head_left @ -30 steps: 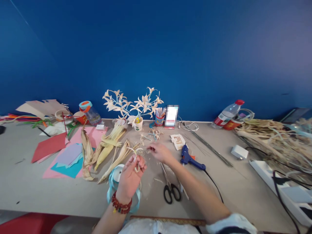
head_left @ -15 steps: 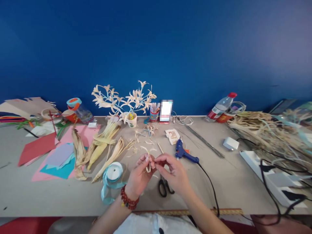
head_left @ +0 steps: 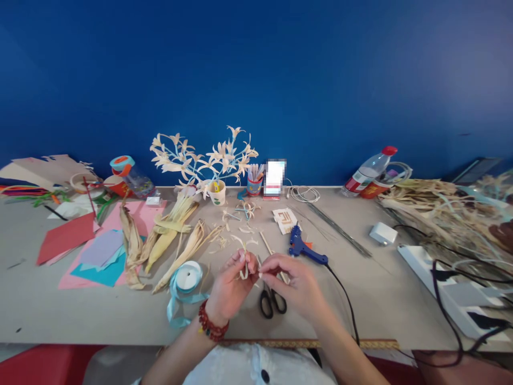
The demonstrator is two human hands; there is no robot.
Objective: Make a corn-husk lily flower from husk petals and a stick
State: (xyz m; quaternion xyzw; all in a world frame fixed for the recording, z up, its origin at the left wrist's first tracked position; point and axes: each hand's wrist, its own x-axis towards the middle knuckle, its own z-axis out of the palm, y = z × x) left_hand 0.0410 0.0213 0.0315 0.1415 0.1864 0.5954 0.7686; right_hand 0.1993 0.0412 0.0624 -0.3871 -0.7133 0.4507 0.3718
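Low over the middle of the table, my left hand (head_left: 231,283) pinches a small pale corn husk flower (head_left: 244,272). Its thin petals spread above the fingertips and a curl hangs below them. My right hand (head_left: 292,278) is just to the right, thumb and forefinger closed on a tiny pale bit I cannot make out. Black-handled scissors (head_left: 266,305) lie under the hands, their blades partly hidden. A light blue ribbon roll (head_left: 189,276) rests left of my left hand. Beyond my right hand lies a blue glue gun (head_left: 304,249).
Dried corn husks (head_left: 172,246) and coloured paper (head_left: 66,238) cover the left. At the back stand a paper cup (head_left: 217,197) of husk flowers and a phone (head_left: 274,179). Metal wires (head_left: 340,230), a power strip (head_left: 433,283) and a husk pile (head_left: 425,195) are right.
My right fingertips have drawn slightly away to the right from the flower in my left hand. The view has shifted a little. A dark shape now shows at the right edge.
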